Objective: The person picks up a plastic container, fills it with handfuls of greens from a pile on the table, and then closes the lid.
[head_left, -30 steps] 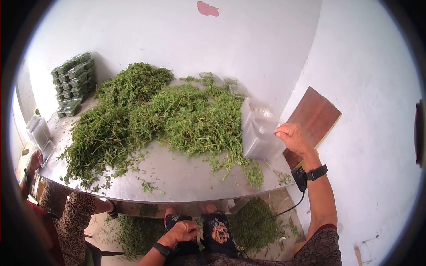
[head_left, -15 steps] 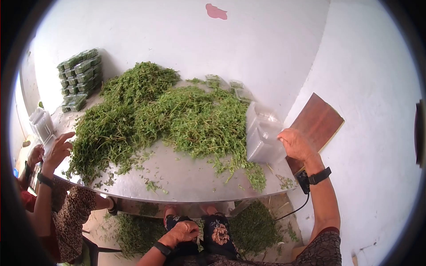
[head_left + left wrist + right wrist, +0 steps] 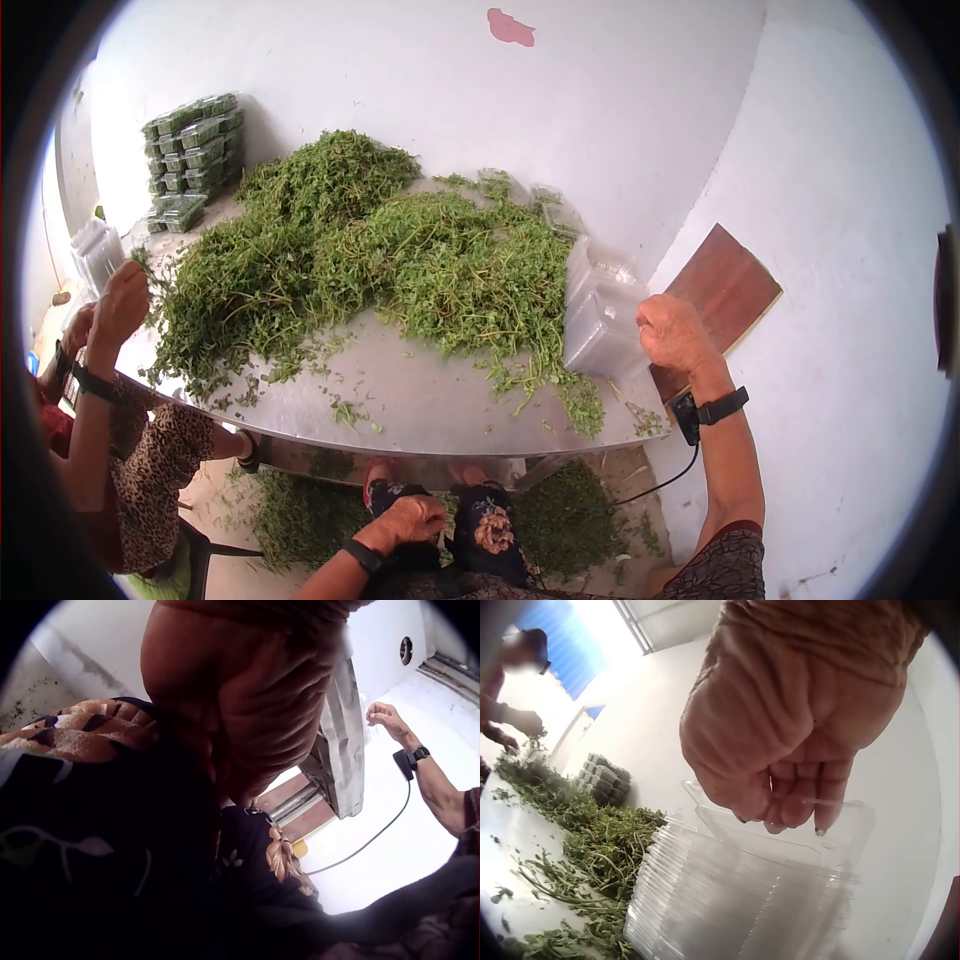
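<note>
At the table's right end stands a nested stack of clear plastic containers (image 3: pixel 603 325) (image 3: pixel 735 900). My right hand (image 3: pixel 680 335) (image 3: pixel 795 727) is at its outer side; in the right wrist view its curled fingers pinch the edge of the outermost clear container. My left hand (image 3: pixel 405 522) (image 3: pixel 240 690) rests on my lap, loosely curled with nothing seen in it; its fingertips are partly hidden. Left of the stack, a big heap of leafy green stems (image 3: pixel 440 270) (image 3: pixel 607 840) covers much of the metal table (image 3: pixel 390 400).
Filled boxes (image 3: pixel 195 155) stand stacked at the back left. Another person's raised hand (image 3: pixel 122 300) is by the heap's left edge, near more clear containers (image 3: pixel 97 252). A brown board (image 3: pixel 722 290) leans at the right wall. Greens (image 3: pixel 570 515) lie below the table.
The head view has shifted a little. The other person's hand came up to the heap's left edge and now holds some greens. My right hand stays at the stack; my left stays on my lap.
</note>
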A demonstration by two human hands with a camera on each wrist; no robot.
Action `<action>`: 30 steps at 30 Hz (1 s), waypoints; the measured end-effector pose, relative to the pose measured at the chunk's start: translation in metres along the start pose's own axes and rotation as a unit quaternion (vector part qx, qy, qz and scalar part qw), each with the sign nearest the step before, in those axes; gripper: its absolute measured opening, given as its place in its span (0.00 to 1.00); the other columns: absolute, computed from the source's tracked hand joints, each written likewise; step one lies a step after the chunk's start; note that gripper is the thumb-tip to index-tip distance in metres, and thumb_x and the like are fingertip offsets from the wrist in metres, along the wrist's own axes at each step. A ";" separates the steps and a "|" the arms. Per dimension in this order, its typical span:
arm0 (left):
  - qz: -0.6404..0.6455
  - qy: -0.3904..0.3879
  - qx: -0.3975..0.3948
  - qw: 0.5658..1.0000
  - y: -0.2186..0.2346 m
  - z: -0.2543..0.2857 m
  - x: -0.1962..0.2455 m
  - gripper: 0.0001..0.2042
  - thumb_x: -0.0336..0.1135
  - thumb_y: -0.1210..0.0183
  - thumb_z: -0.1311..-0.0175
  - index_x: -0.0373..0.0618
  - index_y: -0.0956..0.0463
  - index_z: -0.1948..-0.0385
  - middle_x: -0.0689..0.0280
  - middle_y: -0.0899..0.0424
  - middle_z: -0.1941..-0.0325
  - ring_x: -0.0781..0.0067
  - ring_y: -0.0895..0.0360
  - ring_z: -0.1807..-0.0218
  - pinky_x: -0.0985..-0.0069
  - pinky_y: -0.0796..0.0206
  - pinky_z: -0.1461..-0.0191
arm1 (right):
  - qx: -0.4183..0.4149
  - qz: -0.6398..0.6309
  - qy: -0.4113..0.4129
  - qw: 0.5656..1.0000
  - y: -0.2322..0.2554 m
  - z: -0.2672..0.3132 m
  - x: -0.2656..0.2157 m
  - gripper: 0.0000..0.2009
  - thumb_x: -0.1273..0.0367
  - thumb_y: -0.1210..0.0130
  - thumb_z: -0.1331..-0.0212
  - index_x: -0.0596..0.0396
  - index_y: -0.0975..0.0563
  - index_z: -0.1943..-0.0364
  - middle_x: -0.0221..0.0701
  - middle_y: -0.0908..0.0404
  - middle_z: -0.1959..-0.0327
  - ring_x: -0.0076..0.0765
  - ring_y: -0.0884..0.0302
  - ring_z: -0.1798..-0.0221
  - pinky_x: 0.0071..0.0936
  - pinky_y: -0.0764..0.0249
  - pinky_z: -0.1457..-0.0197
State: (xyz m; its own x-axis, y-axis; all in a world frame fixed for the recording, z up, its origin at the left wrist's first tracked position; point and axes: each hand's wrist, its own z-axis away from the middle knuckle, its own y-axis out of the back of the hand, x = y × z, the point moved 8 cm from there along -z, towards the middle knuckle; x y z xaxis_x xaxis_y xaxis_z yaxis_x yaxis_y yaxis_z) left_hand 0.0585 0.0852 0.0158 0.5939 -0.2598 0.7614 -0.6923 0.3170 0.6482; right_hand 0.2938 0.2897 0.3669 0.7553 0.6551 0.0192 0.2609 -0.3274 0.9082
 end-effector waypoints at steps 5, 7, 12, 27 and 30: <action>0.010 0.018 -0.008 1.000 -0.001 -0.001 -0.002 0.09 0.40 0.39 0.46 0.46 0.22 0.71 0.60 0.19 0.70 0.55 0.21 0.63 0.64 0.30 0.59 | -0.008 0.049 0.027 0.998 0.003 -0.004 -0.006 0.02 0.73 0.44 0.54 0.55 0.23 0.75 0.38 0.23 0.72 0.48 0.25 0.61 0.42 0.28 0.57; 0.018 -0.001 0.003 1.000 -0.002 -0.001 -0.004 0.08 0.38 0.40 0.47 0.44 0.21 0.72 0.61 0.19 0.71 0.58 0.20 0.66 0.67 0.30 0.62 | -0.001 0.071 0.045 0.996 0.007 -0.008 -0.007 0.03 0.72 0.43 0.53 0.55 0.23 0.75 0.37 0.24 0.72 0.47 0.25 0.61 0.41 0.28 0.57; 0.018 0.005 -0.003 1.000 -0.002 0.000 -0.006 0.08 0.38 0.40 0.47 0.45 0.21 0.72 0.61 0.19 0.71 0.59 0.20 0.65 0.67 0.30 0.62 | 0.071 0.097 0.021 0.993 0.027 -0.016 0.001 0.03 0.72 0.43 0.50 0.56 0.23 0.72 0.37 0.24 0.72 0.46 0.25 0.61 0.41 0.28 0.58; 0.016 0.009 0.004 1.000 -0.003 -0.001 -0.007 0.08 0.38 0.41 0.46 0.46 0.21 0.70 0.60 0.18 0.69 0.55 0.21 0.62 0.64 0.29 0.59 | 0.178 0.139 -0.017 0.974 0.048 -0.044 0.013 0.04 0.73 0.42 0.48 0.57 0.25 0.70 0.37 0.21 0.70 0.48 0.23 0.62 0.43 0.28 0.59; 0.018 -0.007 0.018 1.000 -0.001 -0.001 -0.005 0.07 0.37 0.41 0.46 0.46 0.21 0.70 0.60 0.19 0.70 0.56 0.21 0.64 0.65 0.30 0.60 | 0.216 0.151 -0.003 0.965 0.057 -0.048 0.009 0.04 0.73 0.42 0.48 0.57 0.25 0.70 0.37 0.21 0.70 0.48 0.23 0.62 0.43 0.28 0.60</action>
State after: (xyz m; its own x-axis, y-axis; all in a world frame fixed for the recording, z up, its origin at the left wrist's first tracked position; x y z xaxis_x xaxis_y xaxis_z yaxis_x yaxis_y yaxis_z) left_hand 0.0565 0.0866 0.0119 0.5625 -0.2627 0.7839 -0.7275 0.2932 0.6203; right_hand 0.2868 0.3095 0.4391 0.8396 0.4810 0.2524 0.2525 -0.7570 0.6027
